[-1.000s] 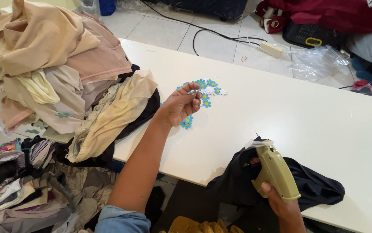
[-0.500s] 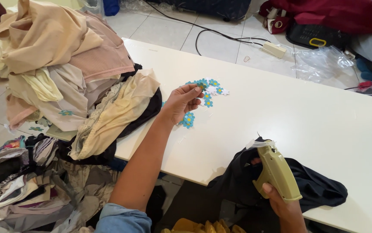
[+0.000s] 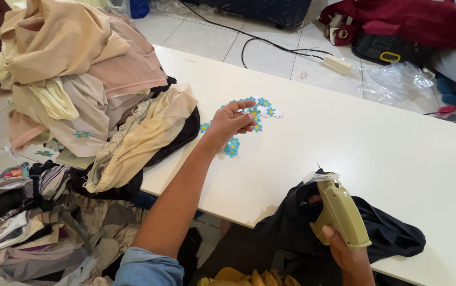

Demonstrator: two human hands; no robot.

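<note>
here the left hand (image 3: 229, 123) pinches small blue flower tags (image 3: 253, 108), the right hand (image 3: 344, 249) grips a boxy olive plastic tagging gun (image 3: 340, 212).

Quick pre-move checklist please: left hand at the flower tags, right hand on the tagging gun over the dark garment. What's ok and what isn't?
1. Left hand reaches the blue flower tags: ok.
2. Single tag pinched between the fingertips: cannot tell.
3. Right hand grips the olive tagging gun: ok.
4. Gun tip rests at the dark garment: ok.
5. Needle through the fabric: cannot tell.
6. Clothes pile apart from the tags: ok.
</note>
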